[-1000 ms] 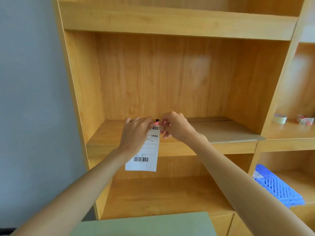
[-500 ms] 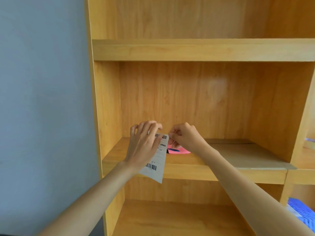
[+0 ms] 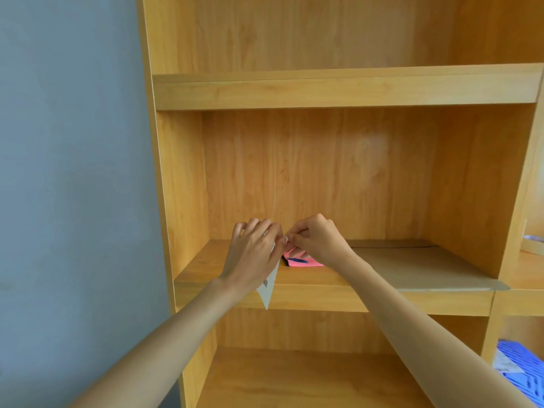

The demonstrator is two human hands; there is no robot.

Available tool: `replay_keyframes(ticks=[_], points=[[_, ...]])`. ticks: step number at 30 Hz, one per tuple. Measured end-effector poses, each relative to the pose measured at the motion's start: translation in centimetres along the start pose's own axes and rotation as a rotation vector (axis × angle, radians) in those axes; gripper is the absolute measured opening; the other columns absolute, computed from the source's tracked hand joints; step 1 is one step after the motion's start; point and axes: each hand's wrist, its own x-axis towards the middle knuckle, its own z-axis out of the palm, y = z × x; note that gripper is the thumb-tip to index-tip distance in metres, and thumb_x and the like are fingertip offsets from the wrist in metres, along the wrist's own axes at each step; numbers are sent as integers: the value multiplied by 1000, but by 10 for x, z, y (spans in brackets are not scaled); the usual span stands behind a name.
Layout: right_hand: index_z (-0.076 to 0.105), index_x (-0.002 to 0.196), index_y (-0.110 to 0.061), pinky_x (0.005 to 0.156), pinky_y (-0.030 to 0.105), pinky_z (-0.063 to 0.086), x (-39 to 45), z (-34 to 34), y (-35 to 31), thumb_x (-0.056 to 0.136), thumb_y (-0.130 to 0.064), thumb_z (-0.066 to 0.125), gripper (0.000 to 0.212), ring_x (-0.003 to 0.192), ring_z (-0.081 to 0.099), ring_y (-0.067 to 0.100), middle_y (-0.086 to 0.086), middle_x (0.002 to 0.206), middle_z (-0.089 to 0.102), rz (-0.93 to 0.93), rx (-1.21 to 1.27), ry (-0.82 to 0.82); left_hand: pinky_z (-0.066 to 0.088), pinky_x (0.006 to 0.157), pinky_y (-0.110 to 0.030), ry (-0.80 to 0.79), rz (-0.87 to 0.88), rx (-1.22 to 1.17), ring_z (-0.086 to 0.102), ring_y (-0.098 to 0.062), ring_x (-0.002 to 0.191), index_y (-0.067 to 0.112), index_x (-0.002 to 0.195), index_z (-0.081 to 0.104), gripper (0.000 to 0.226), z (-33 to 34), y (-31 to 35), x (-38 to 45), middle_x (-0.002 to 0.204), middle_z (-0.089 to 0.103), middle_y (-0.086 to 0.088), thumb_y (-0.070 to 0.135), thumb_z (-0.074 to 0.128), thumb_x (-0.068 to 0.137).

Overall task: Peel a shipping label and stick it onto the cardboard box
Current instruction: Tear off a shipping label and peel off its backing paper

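Note:
My left hand (image 3: 255,254) holds a white shipping label (image 3: 268,287) with barcodes; the sheet hangs down edge-on in front of the shelf, mostly hidden behind the hand. My right hand (image 3: 316,240) pinches the label's top corner, fingertips touching those of the left. A flattened cardboard box (image 3: 412,266) lies on the middle shelf to the right of both hands.
A pink sticky-note pad with a dark pen (image 3: 300,262) lies on the shelf (image 3: 223,278) just behind my hands. A tape roll (image 3: 534,244) sits in the right compartment and a blue packet (image 3: 518,369) lower right. A blue-grey wall stands at left.
The view has tilted up and shifted left. The label has turned from face-on to nearly edge-on while both hands keep working at its top corner.

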Motion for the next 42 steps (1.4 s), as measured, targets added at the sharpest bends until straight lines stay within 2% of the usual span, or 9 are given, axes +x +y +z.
replay_keyframes(ticks=[8,13,18,24,27,32,36,42], points=[[73,77,-12,66,34,64,-4,5,1,96,-10,59,23,63,75,13,2,71,77,6,-10,11,27,69,-29,-20,19,27,49,-14,79,21,89,54,22,-1,2,-4,84,56,11,30,38,101],[72,78,-12,66,37,64,-4,9,1,94,-10,59,21,62,75,15,0,67,76,12,-29,3,29,70,-30,-49,46,34,49,-15,80,22,88,53,22,-2,-2,-8,83,55,10,32,38,101],[71,77,-20,66,35,63,-5,12,-1,93,-15,57,22,57,73,6,-8,67,76,11,-159,0,37,72,-34,-94,34,-33,53,-16,87,22,89,55,25,-1,-4,-10,85,59,10,31,34,100],[72,81,-19,70,37,63,-5,13,-3,95,-20,57,21,58,73,4,-9,69,76,9,-158,-9,33,71,-31,-110,23,-64,52,-14,87,23,89,56,35,0,-8,-9,85,59,12,30,24,100],[71,83,-20,71,38,62,-4,17,-2,96,-21,55,20,57,72,4,-10,71,76,0,-169,-6,33,72,-31,-105,1,-70,52,-13,88,25,87,55,31,0,-8,-9,83,60,13,32,27,99],[71,84,-22,67,33,61,-6,17,-2,95,-27,55,20,56,71,1,-12,73,76,0,-227,-20,33,72,-31,-94,-13,-59,54,-12,88,25,86,53,21,1,-10,-10,82,62,14,31,36,97],[69,77,-27,53,21,46,-5,16,1,90,-29,59,16,55,69,-3,-16,69,75,3,-290,-28,35,72,-32,-85,-55,-49,53,-13,85,24,87,50,15,5,-13,-10,80,62,13,27,41,98],[66,73,-25,60,22,52,-7,16,3,82,-22,53,17,57,71,-1,-11,67,75,13,-384,-78,33,70,-31,-71,-31,36,52,-14,80,25,89,48,18,12,-15,-8,79,60,13,26,37,103]])
